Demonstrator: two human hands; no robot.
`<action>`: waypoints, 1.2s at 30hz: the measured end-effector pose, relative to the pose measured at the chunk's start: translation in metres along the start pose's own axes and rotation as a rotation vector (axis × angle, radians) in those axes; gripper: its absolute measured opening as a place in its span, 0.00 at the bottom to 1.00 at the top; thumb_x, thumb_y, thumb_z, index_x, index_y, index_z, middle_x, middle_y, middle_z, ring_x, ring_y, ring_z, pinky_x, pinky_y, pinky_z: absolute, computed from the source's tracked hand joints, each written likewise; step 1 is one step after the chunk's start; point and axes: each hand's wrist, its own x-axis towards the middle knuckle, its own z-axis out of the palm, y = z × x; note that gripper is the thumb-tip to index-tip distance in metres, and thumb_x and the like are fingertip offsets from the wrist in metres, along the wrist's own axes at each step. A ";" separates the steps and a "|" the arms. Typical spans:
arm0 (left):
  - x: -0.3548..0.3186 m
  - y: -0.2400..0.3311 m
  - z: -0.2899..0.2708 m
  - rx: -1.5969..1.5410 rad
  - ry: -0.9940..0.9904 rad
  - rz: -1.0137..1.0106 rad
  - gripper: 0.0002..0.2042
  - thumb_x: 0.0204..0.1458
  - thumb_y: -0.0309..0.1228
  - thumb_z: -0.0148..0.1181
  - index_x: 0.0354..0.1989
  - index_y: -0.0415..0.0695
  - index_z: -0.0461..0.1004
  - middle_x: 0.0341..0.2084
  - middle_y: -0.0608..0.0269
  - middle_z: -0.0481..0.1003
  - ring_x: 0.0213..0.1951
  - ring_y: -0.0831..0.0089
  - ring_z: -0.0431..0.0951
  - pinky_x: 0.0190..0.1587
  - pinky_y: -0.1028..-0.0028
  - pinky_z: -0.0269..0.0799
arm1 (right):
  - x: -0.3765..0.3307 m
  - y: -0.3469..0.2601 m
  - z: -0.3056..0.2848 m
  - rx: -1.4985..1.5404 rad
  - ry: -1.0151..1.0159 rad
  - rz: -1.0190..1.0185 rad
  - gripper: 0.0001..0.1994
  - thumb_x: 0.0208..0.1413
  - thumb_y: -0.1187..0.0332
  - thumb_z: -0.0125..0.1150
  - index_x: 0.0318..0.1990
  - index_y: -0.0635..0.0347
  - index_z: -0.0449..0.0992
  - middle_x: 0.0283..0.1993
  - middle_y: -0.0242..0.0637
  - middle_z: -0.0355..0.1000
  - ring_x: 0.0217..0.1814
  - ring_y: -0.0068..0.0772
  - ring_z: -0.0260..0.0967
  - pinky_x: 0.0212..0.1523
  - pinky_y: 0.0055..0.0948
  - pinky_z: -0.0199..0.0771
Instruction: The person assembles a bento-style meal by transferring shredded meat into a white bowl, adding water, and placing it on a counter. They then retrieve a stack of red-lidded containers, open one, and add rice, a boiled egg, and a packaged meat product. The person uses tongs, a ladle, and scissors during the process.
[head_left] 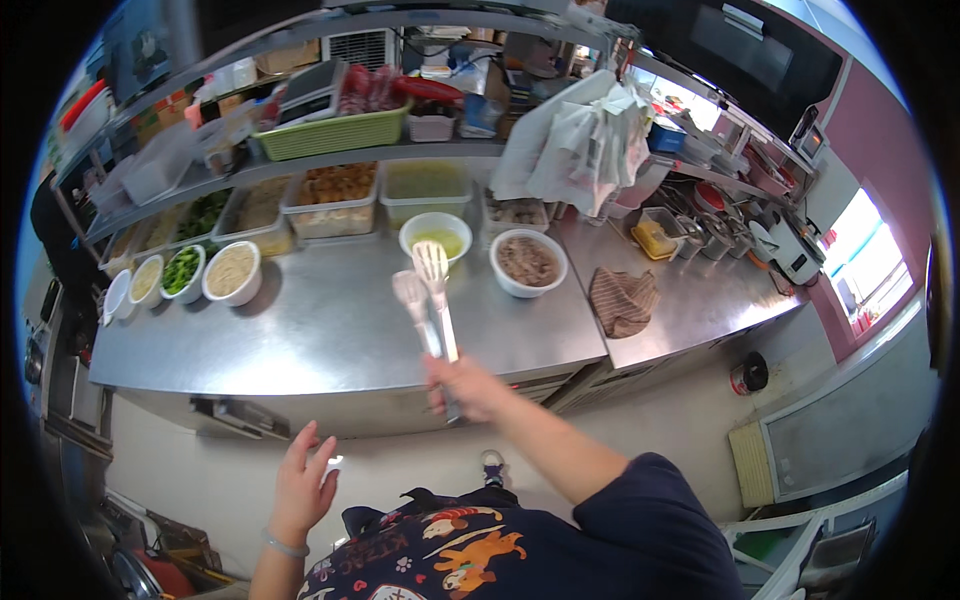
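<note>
My right hand (463, 388) is closed round a pair of tongs (441, 305) with pale slotted heads. Their tips point away from me, over the steel counter and just short of a white bowl of yellowish-green liquid (437, 228). To the right of that bowl stands a white bowl of brownish shredded food (527, 264). My left hand (305, 485) hangs in the air in front of the counter, fingers spread and holding nothing. On the counter's left side are a bowl of pale shreds (232, 274) and a bowl of chopped greens (183, 273).
Plastic tubs of food (335, 200) line the back of the counter (340, 350). Above them a shelf carries a green basket (330, 134). White plastic bags (590, 140) hang at centre right. A striped cloth (624, 300) lies near the right counter's edge, and a rice cooker (795, 250) stands beyond.
</note>
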 end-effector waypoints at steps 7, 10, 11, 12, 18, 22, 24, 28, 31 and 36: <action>0.041 0.013 0.123 -0.243 -0.052 -0.490 0.16 0.44 0.17 0.58 0.45 0.40 0.72 0.49 0.52 0.68 0.44 0.59 0.74 0.44 0.69 0.72 | -0.009 -0.109 -0.269 -1.108 0.590 -0.246 0.32 0.50 0.53 0.63 0.59 0.55 0.58 0.35 0.47 0.72 0.34 0.46 0.74 0.36 0.41 0.74; 0.051 0.020 0.161 -0.330 -0.043 -0.513 0.14 0.46 0.16 0.56 0.43 0.40 0.73 0.44 0.53 0.70 0.39 0.60 0.74 0.44 0.68 0.72 | 0.015 -0.137 -0.315 -1.569 0.654 -0.310 0.30 0.49 0.57 0.64 0.58 0.51 0.61 0.37 0.45 0.73 0.38 0.49 0.73 0.38 0.42 0.74; 0.052 0.022 0.168 -0.309 -0.046 -0.468 0.14 0.46 0.16 0.55 0.43 0.40 0.73 0.43 0.52 0.71 0.37 0.61 0.74 0.43 0.68 0.72 | 0.022 -0.144 -0.325 -1.657 0.633 -0.258 0.28 0.49 0.59 0.64 0.58 0.51 0.62 0.38 0.44 0.73 0.41 0.48 0.73 0.39 0.42 0.74; 0.051 0.023 0.173 -0.290 -0.051 -0.425 0.14 0.47 0.16 0.55 0.43 0.40 0.73 0.42 0.52 0.71 0.36 0.61 0.74 0.42 0.68 0.72 | 0.031 -0.150 -0.331 -1.741 0.613 -0.242 0.27 0.49 0.60 0.63 0.57 0.51 0.64 0.38 0.43 0.73 0.43 0.48 0.72 0.41 0.42 0.74; 0.043 0.029 0.179 -0.262 -0.069 -0.648 0.11 0.48 0.17 0.54 0.41 0.40 0.74 0.38 0.52 0.73 0.32 0.62 0.75 0.36 0.68 0.71 | 0.069 -0.156 -0.346 -1.867 0.534 -0.184 0.18 0.49 0.66 0.60 0.50 0.45 0.72 0.39 0.38 0.74 0.43 0.45 0.73 0.39 0.42 0.74; 0.040 0.036 0.186 -0.223 -0.125 -0.646 0.11 0.48 0.19 0.55 0.42 0.40 0.74 0.37 0.52 0.74 0.31 0.62 0.76 0.35 0.68 0.72 | 0.066 -0.154 -0.355 -1.955 0.437 -0.118 0.17 0.49 0.66 0.60 0.49 0.43 0.73 0.37 0.37 0.75 0.42 0.44 0.73 0.37 0.44 0.74; 0.041 0.038 0.188 -0.219 -0.139 -0.642 0.11 0.49 0.20 0.56 0.42 0.40 0.74 0.37 0.51 0.74 0.31 0.62 0.76 0.35 0.68 0.72 | 0.056 -0.156 -0.357 -1.903 0.424 -0.130 0.17 0.49 0.65 0.59 0.49 0.42 0.73 0.35 0.37 0.75 0.41 0.44 0.73 0.37 0.44 0.74; 0.047 0.037 0.189 -0.213 -0.132 -0.651 0.11 0.49 0.20 0.56 0.42 0.39 0.74 0.37 0.51 0.74 0.31 0.61 0.76 0.35 0.68 0.72 | 0.045 -0.169 -0.351 -1.839 0.480 -0.239 0.18 0.49 0.64 0.60 0.50 0.41 0.73 0.35 0.37 0.76 0.40 0.45 0.74 0.37 0.43 0.74; 0.052 0.037 0.188 -0.208 -0.132 -0.643 0.11 0.49 0.20 0.56 0.42 0.39 0.74 0.37 0.51 0.74 0.31 0.61 0.76 0.35 0.68 0.72 | 0.060 -0.172 -0.343 -1.845 0.505 -0.273 0.18 0.49 0.64 0.60 0.50 0.40 0.73 0.35 0.37 0.76 0.40 0.45 0.74 0.38 0.43 0.74; 0.055 0.042 0.189 -0.211 -0.108 -0.621 0.11 0.49 0.20 0.57 0.42 0.39 0.74 0.36 0.51 0.74 0.31 0.61 0.76 0.35 0.68 0.72 | 0.086 -0.159 -0.336 -1.895 0.469 -0.211 0.17 0.49 0.63 0.61 0.49 0.41 0.74 0.35 0.37 0.76 0.40 0.44 0.74 0.38 0.43 0.74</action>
